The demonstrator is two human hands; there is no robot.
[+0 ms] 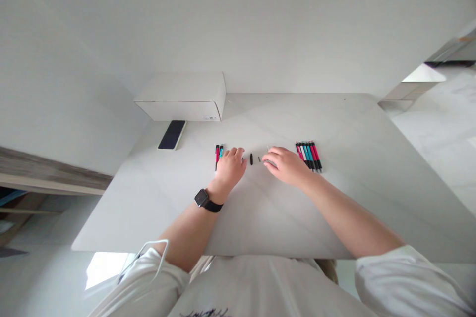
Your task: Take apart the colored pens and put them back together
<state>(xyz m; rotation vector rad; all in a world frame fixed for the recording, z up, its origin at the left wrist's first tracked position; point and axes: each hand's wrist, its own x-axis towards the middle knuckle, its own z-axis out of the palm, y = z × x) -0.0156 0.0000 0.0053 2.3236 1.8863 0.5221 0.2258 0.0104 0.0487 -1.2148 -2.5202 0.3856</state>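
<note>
Fingers [241, 150] of the left hand [231, 163] were half curled and slightly spread; those of the right hand [286, 164] were bent inward and close together. Whether either hand held anything could not be determined. A black piece [251, 159] and a smaller dark piece [259, 159] lay between the hands on the worktop [260, 213]. Two pens [217, 153] lay just beside the left hand, a row of pens [308, 154] beside the right.
</note>
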